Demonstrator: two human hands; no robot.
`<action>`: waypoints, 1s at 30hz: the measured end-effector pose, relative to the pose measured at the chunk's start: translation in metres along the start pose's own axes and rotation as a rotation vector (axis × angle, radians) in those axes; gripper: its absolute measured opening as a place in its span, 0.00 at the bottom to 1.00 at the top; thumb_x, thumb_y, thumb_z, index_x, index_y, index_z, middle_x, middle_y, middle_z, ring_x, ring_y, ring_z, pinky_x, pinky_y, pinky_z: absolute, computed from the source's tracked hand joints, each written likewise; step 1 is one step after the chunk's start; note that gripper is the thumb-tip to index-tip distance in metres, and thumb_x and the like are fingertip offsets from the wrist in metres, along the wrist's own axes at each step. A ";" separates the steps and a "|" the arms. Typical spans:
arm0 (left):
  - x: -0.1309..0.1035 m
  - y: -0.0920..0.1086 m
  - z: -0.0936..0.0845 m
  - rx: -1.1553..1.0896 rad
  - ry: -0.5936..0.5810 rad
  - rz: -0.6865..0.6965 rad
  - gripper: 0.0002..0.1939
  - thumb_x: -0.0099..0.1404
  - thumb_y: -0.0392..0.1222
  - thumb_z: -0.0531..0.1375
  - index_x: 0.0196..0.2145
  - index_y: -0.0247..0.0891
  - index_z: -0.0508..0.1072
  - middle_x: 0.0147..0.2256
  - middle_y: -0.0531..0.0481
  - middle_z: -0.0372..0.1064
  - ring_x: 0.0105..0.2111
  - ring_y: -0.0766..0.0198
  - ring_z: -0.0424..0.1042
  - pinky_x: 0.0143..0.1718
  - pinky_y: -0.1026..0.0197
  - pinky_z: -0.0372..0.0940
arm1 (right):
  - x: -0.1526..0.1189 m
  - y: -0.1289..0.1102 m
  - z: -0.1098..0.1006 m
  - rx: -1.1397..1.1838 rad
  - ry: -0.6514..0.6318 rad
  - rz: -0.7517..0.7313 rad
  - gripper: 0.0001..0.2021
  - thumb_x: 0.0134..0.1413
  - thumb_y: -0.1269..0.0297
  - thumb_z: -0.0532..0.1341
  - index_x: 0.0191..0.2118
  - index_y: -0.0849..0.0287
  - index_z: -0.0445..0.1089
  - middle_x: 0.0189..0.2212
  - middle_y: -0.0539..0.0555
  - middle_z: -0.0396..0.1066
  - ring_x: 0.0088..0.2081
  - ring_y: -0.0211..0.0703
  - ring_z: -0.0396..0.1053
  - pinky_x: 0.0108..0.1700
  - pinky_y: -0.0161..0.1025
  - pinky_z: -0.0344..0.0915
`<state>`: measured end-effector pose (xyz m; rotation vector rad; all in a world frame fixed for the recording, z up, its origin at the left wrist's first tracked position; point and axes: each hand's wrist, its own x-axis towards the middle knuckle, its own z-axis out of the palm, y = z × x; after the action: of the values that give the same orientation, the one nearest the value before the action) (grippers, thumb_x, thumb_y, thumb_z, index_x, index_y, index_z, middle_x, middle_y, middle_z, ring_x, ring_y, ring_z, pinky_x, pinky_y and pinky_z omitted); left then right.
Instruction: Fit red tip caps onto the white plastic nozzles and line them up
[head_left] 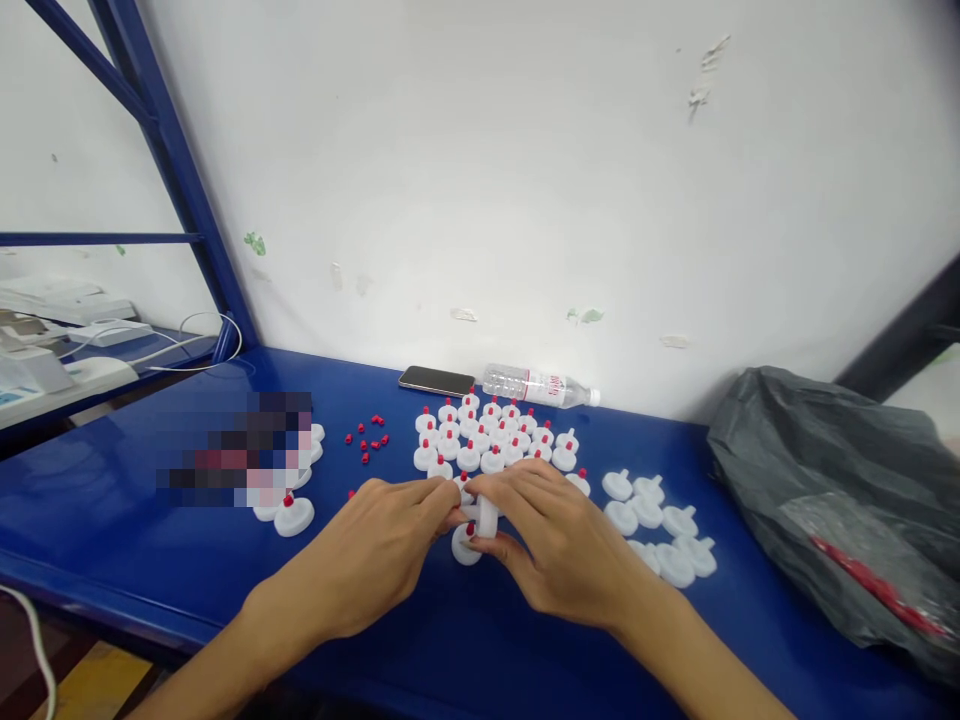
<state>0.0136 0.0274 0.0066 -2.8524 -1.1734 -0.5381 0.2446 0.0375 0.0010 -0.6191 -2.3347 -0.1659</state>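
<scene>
A white round cap (487,515) is turned on its side between my two hands at the middle of the blue table. My right hand (559,530) pinches its disc between thumb and fingers. At its spout side, my left hand (382,535) has its fingertips closed; whatever they grip is too small to make out. Just below them lies a white cap with a red tip (466,546). Behind my hands stand several red-tipped white caps (469,457). Several plain white caps (646,512) lie to the right, and small loose red tips (365,445) to the left.
A phone (436,381) and a clear bottle (536,386) lie along the wall. On the right is a dark plastic bag (810,480) with a clear packet on it. Further red-tipped caps (294,515) sit at the left beside a blurred patch. The blue table (150,540) extends below.
</scene>
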 end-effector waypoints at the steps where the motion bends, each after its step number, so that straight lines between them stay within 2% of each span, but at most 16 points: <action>1: 0.000 0.000 0.000 -0.004 0.008 0.005 0.13 0.75 0.30 0.45 0.38 0.41 0.65 0.29 0.54 0.68 0.25 0.62 0.67 0.28 0.58 0.52 | 0.000 0.000 0.000 -0.002 0.003 0.000 0.13 0.69 0.66 0.59 0.55 0.65 0.67 0.42 0.61 0.79 0.42 0.50 0.76 0.48 0.49 0.71; 7: 0.005 0.002 0.007 0.027 0.103 0.033 0.12 0.80 0.42 0.46 0.43 0.40 0.68 0.35 0.51 0.73 0.32 0.61 0.73 0.30 0.59 0.58 | 0.002 -0.003 -0.001 -0.052 -0.013 0.063 0.13 0.67 0.70 0.58 0.55 0.60 0.68 0.47 0.60 0.76 0.46 0.50 0.74 0.50 0.49 0.70; 10: 0.007 0.004 0.009 0.041 0.165 0.030 0.13 0.80 0.43 0.47 0.43 0.40 0.69 0.37 0.50 0.74 0.33 0.61 0.74 0.30 0.60 0.60 | 0.003 -0.001 0.000 -0.087 -0.024 0.035 0.13 0.69 0.70 0.57 0.56 0.58 0.67 0.47 0.59 0.76 0.45 0.49 0.74 0.49 0.49 0.69; 13: 0.006 0.000 0.002 -0.003 0.185 -0.011 0.14 0.80 0.44 0.48 0.43 0.40 0.72 0.35 0.51 0.74 0.33 0.62 0.74 0.29 0.61 0.60 | 0.003 0.004 -0.004 -0.096 -0.019 0.044 0.11 0.69 0.69 0.57 0.54 0.57 0.68 0.47 0.57 0.78 0.45 0.47 0.75 0.51 0.48 0.67; 16: 0.002 -0.017 -0.012 0.060 0.172 -0.073 0.18 0.80 0.45 0.46 0.42 0.40 0.75 0.35 0.50 0.75 0.34 0.61 0.75 0.33 0.60 0.63 | 0.000 0.010 -0.011 -0.094 0.020 0.102 0.07 0.67 0.72 0.58 0.48 0.56 0.69 0.44 0.54 0.79 0.44 0.46 0.75 0.52 0.48 0.65; 19: -0.007 -0.046 -0.025 0.142 0.105 -0.147 0.19 0.79 0.48 0.48 0.44 0.42 0.77 0.42 0.48 0.79 0.41 0.56 0.78 0.42 0.57 0.66 | -0.003 0.016 -0.016 -0.070 0.055 0.151 0.04 0.67 0.71 0.60 0.44 0.55 0.69 0.41 0.51 0.79 0.44 0.45 0.76 0.54 0.49 0.64; 22: -0.021 -0.074 -0.032 0.165 0.025 -0.224 0.18 0.77 0.49 0.50 0.44 0.45 0.79 0.44 0.49 0.81 0.42 0.53 0.79 0.40 0.56 0.67 | -0.005 0.019 -0.020 -0.021 0.063 0.205 0.03 0.66 0.69 0.62 0.43 0.54 0.71 0.47 0.54 0.78 0.50 0.48 0.75 0.55 0.50 0.65; 25: -0.034 -0.093 -0.031 0.153 -0.029 -0.270 0.14 0.73 0.45 0.54 0.45 0.46 0.80 0.44 0.49 0.82 0.42 0.50 0.80 0.39 0.57 0.68 | -0.004 0.021 -0.022 0.015 0.036 0.276 0.03 0.64 0.67 0.64 0.41 0.52 0.75 0.48 0.55 0.75 0.50 0.50 0.73 0.51 0.50 0.67; 28: -0.042 -0.102 -0.026 0.096 -0.019 -0.263 0.12 0.70 0.44 0.57 0.44 0.46 0.80 0.44 0.49 0.82 0.44 0.51 0.80 0.42 0.57 0.69 | -0.004 0.021 -0.026 0.107 -0.035 0.332 0.01 0.63 0.63 0.66 0.40 0.50 0.76 0.41 0.52 0.76 0.43 0.47 0.74 0.48 0.47 0.68; 30: -0.043 -0.105 -0.022 0.048 -0.020 -0.265 0.10 0.69 0.46 0.59 0.43 0.46 0.80 0.44 0.49 0.81 0.44 0.53 0.79 0.45 0.57 0.68 | -0.004 0.021 -0.030 0.186 -0.106 0.393 0.04 0.63 0.59 0.67 0.38 0.51 0.77 0.36 0.49 0.78 0.39 0.44 0.74 0.46 0.45 0.68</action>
<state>-0.0929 0.0706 0.0009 -2.6841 -1.5578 -0.4806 0.2749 0.0456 0.0196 -0.9937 -2.2419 0.2670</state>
